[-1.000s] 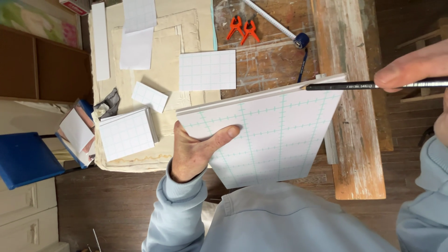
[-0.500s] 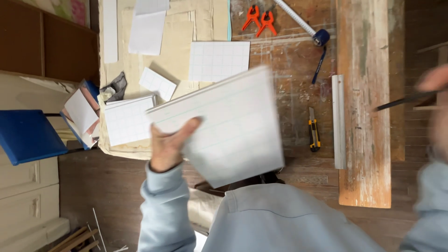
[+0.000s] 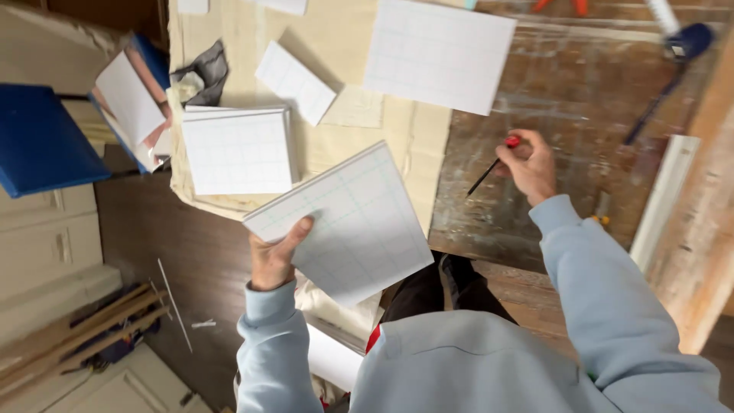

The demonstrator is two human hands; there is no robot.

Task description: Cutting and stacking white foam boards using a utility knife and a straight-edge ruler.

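Note:
My left hand [image 3: 274, 256] grips the near-left corner of a white gridded board [image 3: 348, 222], held tilted over the front edge of the workbench. My right hand [image 3: 527, 164] is closed on a thin black pencil with a red end [image 3: 493, 164], its tip pointing down-left just above the worn wooden benchtop [image 3: 535, 84]. The two hands are apart, with the board to the left of the pencil.
A stack of white gridded boards [image 3: 238, 149] lies on a beige cloth [image 3: 245, 46], with a small board [image 3: 296, 80] and a larger sheet [image 3: 440, 53] behind. A metal ruler [image 3: 664, 200], a blue-tipped tool [image 3: 680, 46] and a wooden plank [image 3: 707, 252] lie right. A blue folder [image 3: 38, 138] sits left.
My left hand has carried the board left and lower. My right hand came in from the right edge and now holds the pencil down near the benchtop. The view shifted toward the bench's left side.

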